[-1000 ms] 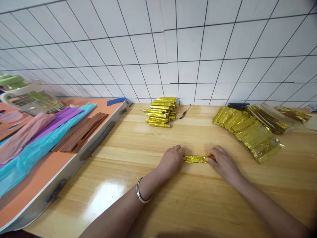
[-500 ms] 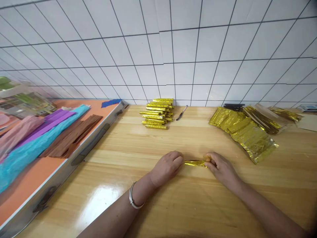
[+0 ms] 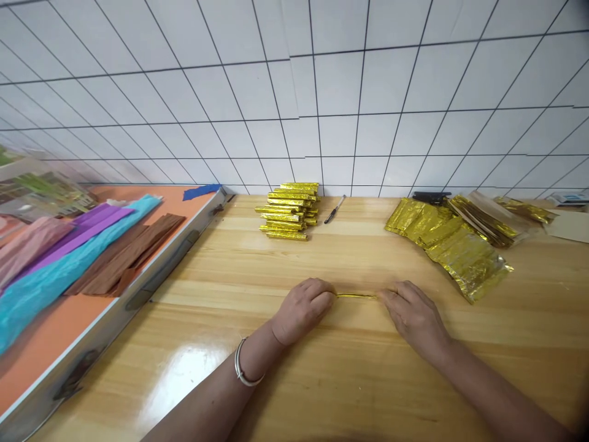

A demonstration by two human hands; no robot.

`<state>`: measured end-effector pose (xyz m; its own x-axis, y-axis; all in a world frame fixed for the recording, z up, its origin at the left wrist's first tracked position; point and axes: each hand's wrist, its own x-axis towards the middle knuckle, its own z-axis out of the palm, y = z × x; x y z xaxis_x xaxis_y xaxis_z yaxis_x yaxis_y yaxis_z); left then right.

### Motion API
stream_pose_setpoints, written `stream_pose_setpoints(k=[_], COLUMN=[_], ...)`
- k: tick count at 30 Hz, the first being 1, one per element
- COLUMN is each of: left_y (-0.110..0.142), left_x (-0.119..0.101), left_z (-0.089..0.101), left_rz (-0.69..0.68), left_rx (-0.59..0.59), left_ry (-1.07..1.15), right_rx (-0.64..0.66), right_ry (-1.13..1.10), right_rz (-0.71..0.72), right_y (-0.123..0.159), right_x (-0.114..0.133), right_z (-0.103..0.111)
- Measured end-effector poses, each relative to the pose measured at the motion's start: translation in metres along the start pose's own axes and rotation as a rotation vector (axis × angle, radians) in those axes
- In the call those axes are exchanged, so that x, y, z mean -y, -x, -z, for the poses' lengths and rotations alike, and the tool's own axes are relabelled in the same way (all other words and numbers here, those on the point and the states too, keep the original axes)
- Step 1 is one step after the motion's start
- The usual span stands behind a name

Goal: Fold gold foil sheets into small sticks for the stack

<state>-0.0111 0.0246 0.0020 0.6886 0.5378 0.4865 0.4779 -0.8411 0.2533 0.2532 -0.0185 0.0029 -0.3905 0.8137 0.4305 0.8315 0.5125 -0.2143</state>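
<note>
Between my two hands a narrow strip of gold foil (image 3: 357, 296) is stretched level, just over the wooden table (image 3: 294, 380), and it shows as a thin line. Closed fingers of my left hand (image 3: 306, 309) pinch its left end. My right hand (image 3: 414, 313) is closed on the right end, its fingertips slightly blurred. The fingers hide both ends of the strip. Beyond my hands, against the tiled wall, lies a stack of rolled gold foil tubes (image 3: 289, 212). Sheets of gold foil (image 3: 453, 245) are spread out to the right.
A pen (image 3: 335, 209) lies right of the tubes. Folded gold foil (image 3: 483, 220) and a pale card (image 3: 570, 226) are at the far right. On the left, a raised-edge orange board (image 3: 110, 344) carries brown paper (image 3: 138, 252) plus blue, purple and pink strips. A clear container (image 3: 46, 190) stands behind.
The foil strip between my hands has gone from a wider band to a thin line. My right hand has turned slightly, its fingers now pointing lower. The view has shifted a little.
</note>
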Motion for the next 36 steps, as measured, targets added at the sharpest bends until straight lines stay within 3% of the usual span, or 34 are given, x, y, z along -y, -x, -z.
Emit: stream_pose_setpoints(k=[6,15,21,25,30,36], left_y=[-0.002,-0.006,-0.013,-0.016,-0.015,-0.009], left_x=[0.0,-0.003,-0.013,-0.022,-0.04,-0.065], left_z=[-0.004,-0.005,0.004,0.014,0.021,0.004], left_rz=[0.034,0.067,0.001,0.007,0.084,0.088], left_rx=[0.028,0.127,0.289,0.402,0.47,0.477], left_ry=[-0.042,-0.139,-0.218,-0.214,-0.203,-0.307], right_rx=[-0.028,0.06,0.258,0.4,0.341,0.287], right_ry=[0.138,0.168,0.243,0.24,0.271,0.242], right_rz=[0.125,0.188,0.311,0.275,0.262,0.16], right_y=[0.001,0.003,-0.002,-0.002,0.016,0.031], right_x=[-0.008,-0.01,0.001,0.009,0.013,0.025], right_z=[-0.002,-0.003,0.006,0.012,0.01,0.011])
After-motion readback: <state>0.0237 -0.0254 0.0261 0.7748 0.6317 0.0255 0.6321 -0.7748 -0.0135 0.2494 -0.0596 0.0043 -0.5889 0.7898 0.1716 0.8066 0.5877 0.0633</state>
